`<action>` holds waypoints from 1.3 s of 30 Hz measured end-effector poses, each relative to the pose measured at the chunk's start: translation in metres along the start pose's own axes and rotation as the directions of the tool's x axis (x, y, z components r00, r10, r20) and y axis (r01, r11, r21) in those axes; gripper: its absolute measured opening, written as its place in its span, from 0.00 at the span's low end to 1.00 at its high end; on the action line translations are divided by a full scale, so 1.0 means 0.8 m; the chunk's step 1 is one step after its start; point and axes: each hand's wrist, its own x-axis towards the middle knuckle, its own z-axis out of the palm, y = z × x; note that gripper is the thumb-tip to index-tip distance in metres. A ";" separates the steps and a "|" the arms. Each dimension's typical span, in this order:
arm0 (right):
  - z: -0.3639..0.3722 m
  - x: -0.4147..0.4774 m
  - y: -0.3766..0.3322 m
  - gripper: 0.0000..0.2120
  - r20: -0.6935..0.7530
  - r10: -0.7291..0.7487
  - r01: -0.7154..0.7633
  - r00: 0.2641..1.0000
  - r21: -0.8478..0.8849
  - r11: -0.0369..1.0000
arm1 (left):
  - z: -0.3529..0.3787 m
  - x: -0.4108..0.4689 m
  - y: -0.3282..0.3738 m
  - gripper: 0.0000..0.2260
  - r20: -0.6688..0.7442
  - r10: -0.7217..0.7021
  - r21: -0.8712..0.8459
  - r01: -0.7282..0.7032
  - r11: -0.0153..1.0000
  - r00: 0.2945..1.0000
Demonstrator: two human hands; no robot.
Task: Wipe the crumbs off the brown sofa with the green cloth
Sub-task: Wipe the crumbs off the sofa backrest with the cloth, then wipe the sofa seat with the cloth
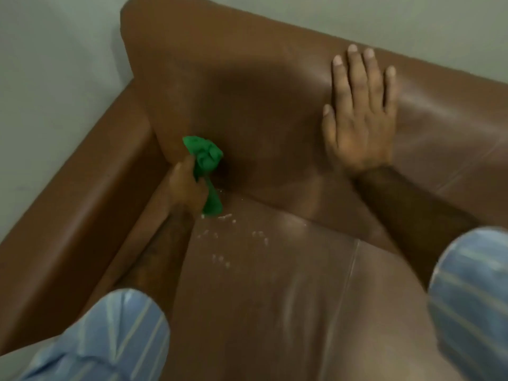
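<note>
A brown sofa stands against a pale wall; pale crumbs lie scattered on its seat toward the left, near the backrest crease. The left hand grips a bunched green cloth at that crease, just beyond the crumbs; the right hand lies flat and spread on the backrest, holding nothing.

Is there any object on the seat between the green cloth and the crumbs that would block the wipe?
Nothing visible does. The left hand grips the green cloth at the back of the seat, and the crumbs lie on bare brown sofa leather just in front of it. The right hand rests flat on the backrest, off to the side.
</note>
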 end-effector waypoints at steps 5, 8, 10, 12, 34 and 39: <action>0.025 -0.240 -0.058 0.31 0.335 0.061 -0.135 0.940 0.202 0.970 | -0.001 -0.096 -0.115 0.17 0.044 -0.119 0.344 0.097 0.934 0.992; 0.034 -0.412 -0.068 0.43 0.616 0.315 -0.401 0.722 0.001 0.916 | -0.005 -0.108 -0.181 0.14 -0.022 -0.303 0.422 0.284 0.861 0.953; 0.040 -0.487 -0.078 0.49 0.726 0.413 -0.479 0.549 -0.132 0.868 | 0.011 -0.111 -0.197 0.15 -0.052 -0.285 0.392 0.282 0.876 0.957; 0.056 -0.530 -0.083 0.43 0.696 0.436 -0.472 0.570 -0.157 0.868 | 0.050 -0.103 -0.190 0.17 -0.133 -0.269 0.374 0.300 0.878 0.954; 0.095 -0.575 -0.084 0.37 0.494 0.483 -0.476 0.723 -0.152 0.866 | 0.153 -0.158 -0.105 0.20 0.168 0.182 0.356 -0.232 0.905 0.969; 0.095 -0.575 -0.083 0.37 0.474 0.487 -0.471 0.734 -0.161 0.867 | 0.126 -0.241 -0.125 0.18 0.653 0.601 -0.058 -0.760 0.647 0.462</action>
